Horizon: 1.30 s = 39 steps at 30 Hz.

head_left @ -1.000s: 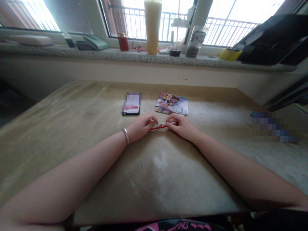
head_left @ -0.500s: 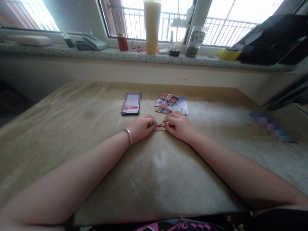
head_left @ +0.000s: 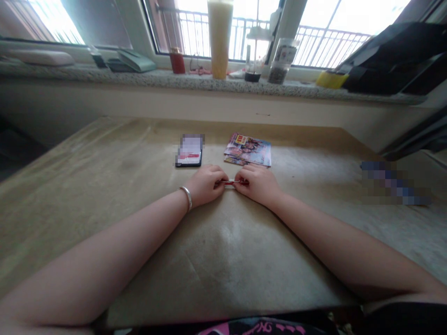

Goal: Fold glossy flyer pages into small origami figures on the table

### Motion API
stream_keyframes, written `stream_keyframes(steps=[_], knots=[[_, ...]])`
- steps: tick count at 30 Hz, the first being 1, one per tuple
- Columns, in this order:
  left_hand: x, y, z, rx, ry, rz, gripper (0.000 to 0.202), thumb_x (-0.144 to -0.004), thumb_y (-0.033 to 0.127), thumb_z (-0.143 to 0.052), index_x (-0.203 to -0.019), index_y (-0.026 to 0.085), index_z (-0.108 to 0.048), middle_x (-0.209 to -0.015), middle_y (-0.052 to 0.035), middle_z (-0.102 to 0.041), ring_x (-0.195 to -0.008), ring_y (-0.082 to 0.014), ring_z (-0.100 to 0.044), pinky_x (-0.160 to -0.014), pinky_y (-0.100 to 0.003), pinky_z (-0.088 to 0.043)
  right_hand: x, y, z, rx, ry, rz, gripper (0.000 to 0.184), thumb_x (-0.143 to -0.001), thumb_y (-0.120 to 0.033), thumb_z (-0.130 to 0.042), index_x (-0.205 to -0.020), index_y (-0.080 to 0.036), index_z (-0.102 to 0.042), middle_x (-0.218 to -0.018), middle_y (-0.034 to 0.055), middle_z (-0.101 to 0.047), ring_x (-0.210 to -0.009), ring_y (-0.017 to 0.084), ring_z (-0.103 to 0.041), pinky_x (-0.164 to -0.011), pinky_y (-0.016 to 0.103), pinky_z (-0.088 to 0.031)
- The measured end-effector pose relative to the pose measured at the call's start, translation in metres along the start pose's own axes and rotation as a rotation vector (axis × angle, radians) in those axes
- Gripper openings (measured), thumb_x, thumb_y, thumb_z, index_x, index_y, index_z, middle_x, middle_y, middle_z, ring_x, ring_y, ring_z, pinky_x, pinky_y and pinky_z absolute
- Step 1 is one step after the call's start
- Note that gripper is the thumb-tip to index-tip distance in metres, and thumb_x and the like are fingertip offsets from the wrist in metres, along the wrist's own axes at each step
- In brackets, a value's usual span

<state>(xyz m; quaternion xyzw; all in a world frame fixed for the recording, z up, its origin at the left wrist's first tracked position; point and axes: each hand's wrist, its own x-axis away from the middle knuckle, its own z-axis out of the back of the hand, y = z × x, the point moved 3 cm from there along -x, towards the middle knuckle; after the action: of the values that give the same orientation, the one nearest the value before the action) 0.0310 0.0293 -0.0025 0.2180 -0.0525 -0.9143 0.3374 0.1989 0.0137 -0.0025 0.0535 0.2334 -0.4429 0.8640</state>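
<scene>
Between my two hands is a narrow strip of folded paper, white with red print. My left hand, with a silver bangle on the wrist, pinches its left end. The right end is pinched by my right hand. Both hands rest low over the table, fingertips close together, and they hide most of the strip. Just beyond my right hand lies a small pile of colourful printed leaflets. A phone with a lit, blurred screen lies beyond my left hand.
The table has a pale, glossy top. A blurred bluish flat object lies at its right side. Behind it, the stone windowsill holds a red jar, a tall yellowish cylinder, a yellow item and a black bag.
My right hand has shifted slightly left, closer to my left hand. Less of the paper strip shows between them, and it looks narrower. The phone and leaflets stay in place.
</scene>
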Motion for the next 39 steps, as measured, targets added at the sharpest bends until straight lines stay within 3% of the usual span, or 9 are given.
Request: stream_keyframes(steps=[14, 24, 30, 33, 35, 39], knots=[[0.003, 0.009, 0.003, -0.113, -0.088, -0.066, 0.02, -0.088, 0.024, -0.048, -0.097, 0.016, -0.064, -0.096, -0.0085, -0.062, -0.089, -0.0214, -0.053, -0.084, -0.036, -0.044, 0.005, -0.007, 0.006, 0.145, -0.091, 0.243, 0.025, -0.092, -0.027, -0.045, -0.082, -0.019, -0.066, -0.082, 0.0049, -0.065, -0.076, 0.017, -0.053, -0.064, 0.03, -0.032], [0.006, 0.012, 0.006, -0.101, -0.133, -0.054, 0.027, -0.085, 0.026, -0.051, -0.108, 0.016, -0.062, -0.101, -0.0094, -0.06, -0.094, -0.0223, -0.051, -0.087, -0.036, -0.043, 0.01, -0.015, 0.014, 0.216, -0.181, 0.169, 0.024, -0.093, -0.028, -0.047, -0.085, -0.02, -0.068, -0.082, 0.0058, -0.064, -0.074, 0.018, -0.053, -0.06, 0.031, -0.031], [0.006, 0.012, 0.01, -0.094, -0.154, -0.04, 0.031, -0.086, 0.038, -0.053, -0.105, 0.016, -0.065, -0.097, -0.0091, -0.06, -0.093, -0.0227, -0.053, -0.086, -0.037, -0.043, 0.011, -0.014, 0.014, 0.243, -0.152, 0.134, 0.022, -0.093, -0.026, -0.046, -0.086, -0.019, -0.066, -0.084, 0.0066, -0.064, -0.077, 0.019, -0.055, -0.059, 0.031, -0.032], [0.007, 0.01, 0.011, -0.054, -0.144, -0.062, 0.032, -0.092, 0.039, -0.045, -0.099, 0.017, -0.068, -0.094, -0.0088, -0.062, -0.091, -0.0213, -0.055, -0.084, -0.036, -0.045, 0.011, -0.006, 0.013, 0.193, -0.125, 0.164, 0.022, -0.093, -0.025, -0.046, -0.088, -0.02, -0.067, -0.088, 0.0062, -0.066, -0.08, 0.019, -0.057, -0.063, 0.03, -0.036], [0.008, 0.01, 0.012, -0.049, -0.118, -0.091, 0.029, -0.092, 0.034, -0.045, -0.096, 0.018, -0.069, -0.103, -0.0091, -0.063, -0.095, -0.0215, -0.056, -0.087, -0.037, -0.046, 0.01, 0.003, 0.01, 0.118, -0.112, 0.154, 0.02, -0.091, -0.025, -0.049, -0.089, -0.02, -0.068, -0.09, 0.0065, -0.067, -0.082, 0.019, -0.058, -0.067, 0.03, -0.039], [0.01, 0.012, 0.01, -0.027, -0.094, -0.185, 0.021, -0.089, 0.025, -0.049, -0.095, 0.018, -0.068, -0.124, -0.0063, -0.061, -0.114, -0.0234, -0.053, -0.101, -0.041, -0.042, 0.007, 0.018, 0.003, -0.259, -0.078, 0.198, 0.017, -0.088, -0.022, -0.053, -0.083, -0.02, -0.069, -0.089, 0.0066, -0.068, -0.084, 0.017, -0.061, -0.074, 0.029, -0.046]])
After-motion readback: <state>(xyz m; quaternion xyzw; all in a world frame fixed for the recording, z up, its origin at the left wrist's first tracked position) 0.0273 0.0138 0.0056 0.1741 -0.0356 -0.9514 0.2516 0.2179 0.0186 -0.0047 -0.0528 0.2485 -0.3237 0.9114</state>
